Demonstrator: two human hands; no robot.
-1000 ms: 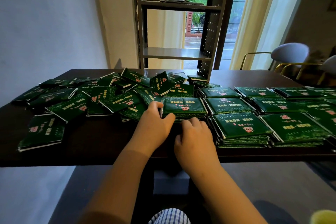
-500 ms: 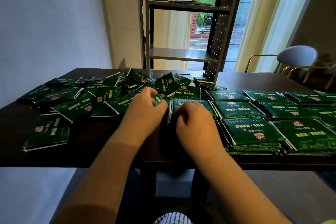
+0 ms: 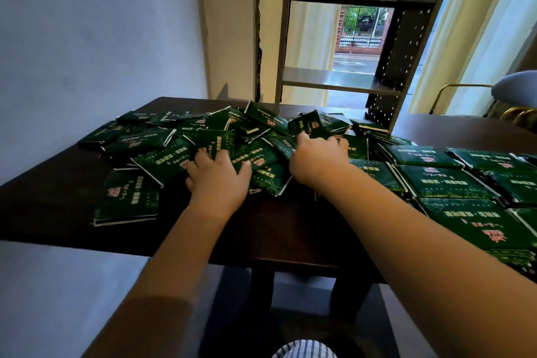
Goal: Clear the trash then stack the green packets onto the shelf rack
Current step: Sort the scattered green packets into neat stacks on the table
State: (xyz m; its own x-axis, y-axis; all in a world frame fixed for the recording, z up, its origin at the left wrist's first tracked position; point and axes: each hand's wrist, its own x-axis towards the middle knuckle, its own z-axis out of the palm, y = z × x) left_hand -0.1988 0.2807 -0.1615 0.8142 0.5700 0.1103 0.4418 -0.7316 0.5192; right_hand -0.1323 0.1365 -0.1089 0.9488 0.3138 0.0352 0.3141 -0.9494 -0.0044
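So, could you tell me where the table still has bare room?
Bare table runs along the near edge between the lone packet and the neat stacks, and behind those stacks, far right. The rack's lower shelf is bare. The loose pile is crowded.

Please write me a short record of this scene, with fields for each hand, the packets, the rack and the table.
left hand: lies on the loose green packets
right hand: reaches into the same pile; whether it grips a packet is hidden
neat stacks: green packets in rows on the right part of the table
single packet: lies flat at the front left, at the edge of the pile
shelf rack: at the far side of the table
table: dark top
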